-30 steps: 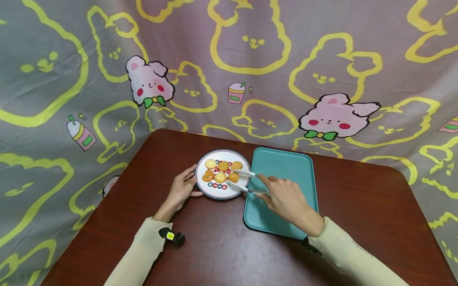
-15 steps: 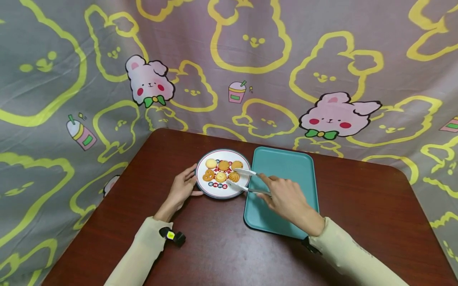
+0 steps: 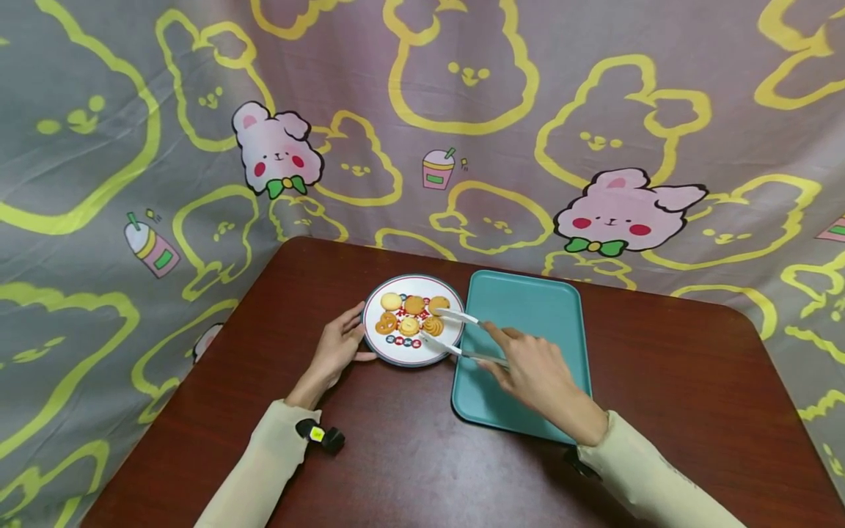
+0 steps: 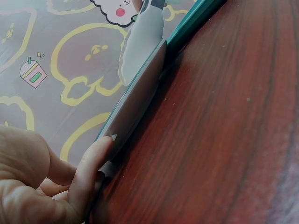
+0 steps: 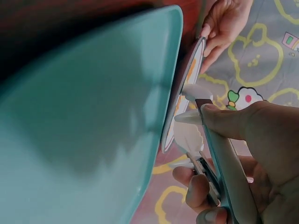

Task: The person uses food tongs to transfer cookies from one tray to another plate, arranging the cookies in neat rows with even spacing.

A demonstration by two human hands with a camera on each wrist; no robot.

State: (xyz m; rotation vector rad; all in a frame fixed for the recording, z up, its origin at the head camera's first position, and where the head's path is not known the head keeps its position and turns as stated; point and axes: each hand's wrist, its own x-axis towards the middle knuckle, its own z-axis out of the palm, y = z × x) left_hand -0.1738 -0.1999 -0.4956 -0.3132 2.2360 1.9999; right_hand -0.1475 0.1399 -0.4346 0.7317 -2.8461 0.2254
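Note:
In the head view a white round plate [image 3: 411, 354] with a dark rim carries several cookies, among them a pretzel-shaped one [image 3: 386, 323] and a swirled one [image 3: 432, 325]. My left hand [image 3: 335, 348] holds the plate's left edge; the left wrist view shows its thumb [image 4: 91, 161] against the plate's side. Tongs with pale tips [image 3: 455, 350] are in my right hand [image 3: 538, 370], which grips them between thumb and fingers. Their two arms stand apart, one tip on either side of the swirled cookie. Whether they touch it I cannot tell.
A teal tray [image 3: 515, 400] lies just right of the plate, under the right hand. Both are on a dark reddish-brown table [image 3: 396, 455]. Behind it hangs a grey curtain [image 3: 370, 66] with yellow cartoon outlines.
My right hand and the tongs have shifted slightly to the right, their tips still around the swirled cookie. The left hand keeps its hold on the plate, and the cookies stay put.

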